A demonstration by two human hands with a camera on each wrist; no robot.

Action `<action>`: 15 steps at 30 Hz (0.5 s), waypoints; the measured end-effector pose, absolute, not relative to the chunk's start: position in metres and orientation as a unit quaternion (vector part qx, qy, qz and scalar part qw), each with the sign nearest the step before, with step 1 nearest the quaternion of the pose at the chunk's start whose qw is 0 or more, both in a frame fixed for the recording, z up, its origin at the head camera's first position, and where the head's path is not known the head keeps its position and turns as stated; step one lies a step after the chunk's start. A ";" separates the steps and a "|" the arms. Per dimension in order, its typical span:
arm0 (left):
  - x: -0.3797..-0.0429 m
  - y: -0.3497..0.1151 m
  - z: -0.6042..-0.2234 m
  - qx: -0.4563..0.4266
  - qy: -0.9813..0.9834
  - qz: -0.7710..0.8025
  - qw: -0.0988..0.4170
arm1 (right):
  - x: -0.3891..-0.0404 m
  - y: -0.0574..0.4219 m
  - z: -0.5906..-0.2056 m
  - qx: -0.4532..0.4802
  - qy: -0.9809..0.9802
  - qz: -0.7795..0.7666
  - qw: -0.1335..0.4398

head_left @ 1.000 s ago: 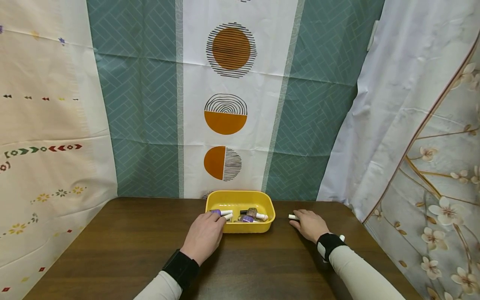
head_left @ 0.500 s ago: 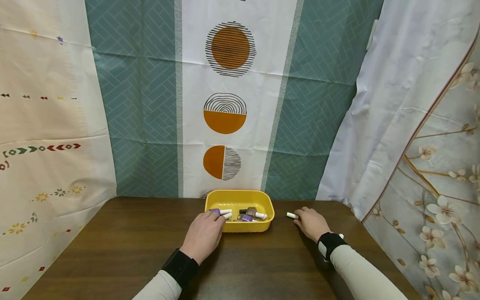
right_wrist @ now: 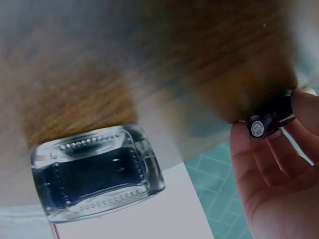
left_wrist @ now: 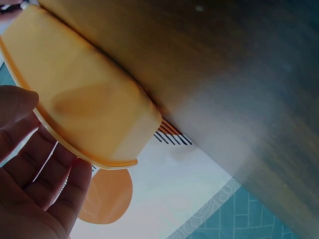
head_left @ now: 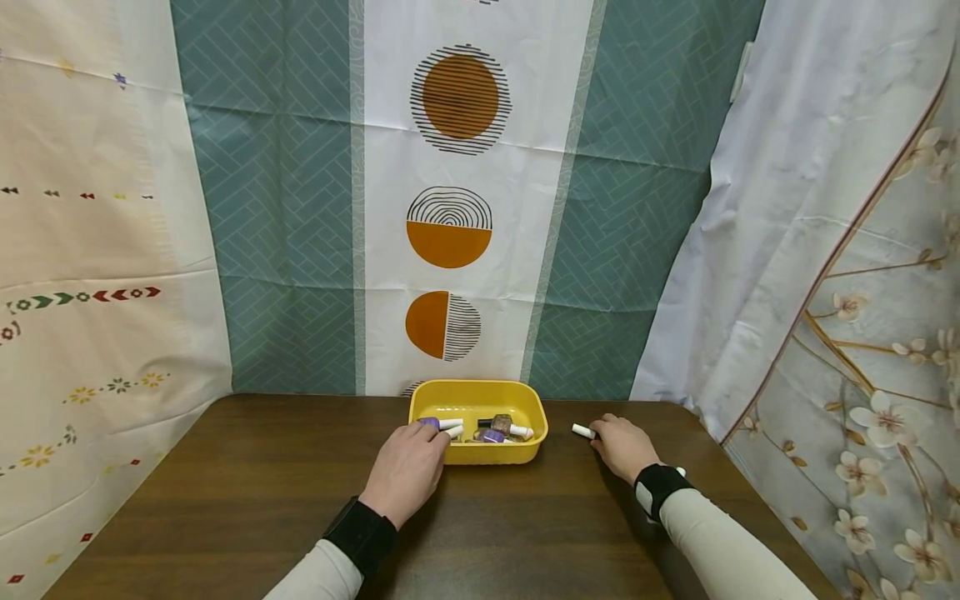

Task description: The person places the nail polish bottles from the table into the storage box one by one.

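My left hand (head_left: pixel 406 471) grips the near-left rim of a yellow plastic basin (head_left: pixel 495 454). In the left wrist view, the thumb lies at the rim on the outer wall (left_wrist: pixel 89 94). Inside are several nail polish bottles, among them a purple one (head_left: pixel 492 436) and a glittery brown one (head_left: pixel 502 424). To the right of the basin, my right hand (head_left: pixel 624 446) pinches a dark nail polish bottle (right_wrist: pixel 271 118); its white cap (head_left: pixel 582 431) points left. Close to the right wrist lies a clear glass bottle with dark contents (right_wrist: pixel 99 172).
A brown wooden table (head_left: pixel 480 533) carries everything. Behind its far edge hangs a patterned curtain (head_left: pixel 292 250). Floral fabric (head_left: pixel 862 433) borders the right side, and a cream embroidered cloth (head_left: pixel 112 333) the left. A white tip (head_left: pixel 681 472) shows beside the right wristband.
My right hand has shifted and turned slightly, and more of the white cap sticks out past its fingers. The left hand and the basin have stayed in place.
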State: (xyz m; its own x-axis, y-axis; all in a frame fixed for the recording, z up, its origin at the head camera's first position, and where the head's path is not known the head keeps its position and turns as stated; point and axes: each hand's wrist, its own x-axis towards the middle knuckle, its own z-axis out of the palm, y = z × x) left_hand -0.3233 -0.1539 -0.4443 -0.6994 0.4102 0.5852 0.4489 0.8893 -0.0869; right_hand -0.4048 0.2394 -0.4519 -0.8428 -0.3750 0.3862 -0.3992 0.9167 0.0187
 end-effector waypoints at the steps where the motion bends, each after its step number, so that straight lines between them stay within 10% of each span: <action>1: -0.323 -0.154 -0.444 -0.234 -0.921 -0.030 0.311 | -0.405 0.239 -0.451 0.202 -0.959 0.031 0.194; 15: -0.323 -0.154 -0.443 -0.235 -0.919 -0.026 0.315 | -0.401 0.230 -0.448 0.220 -0.955 0.038 0.198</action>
State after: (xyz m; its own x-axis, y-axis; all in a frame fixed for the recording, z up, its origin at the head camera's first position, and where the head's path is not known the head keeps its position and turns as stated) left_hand -0.3228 -0.1543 -0.4431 -0.6910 0.4151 0.5918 0.4479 0.8885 -0.1002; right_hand -0.4008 0.2303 -0.4478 -0.8251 -0.4044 0.3945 -0.4347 0.9004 0.0137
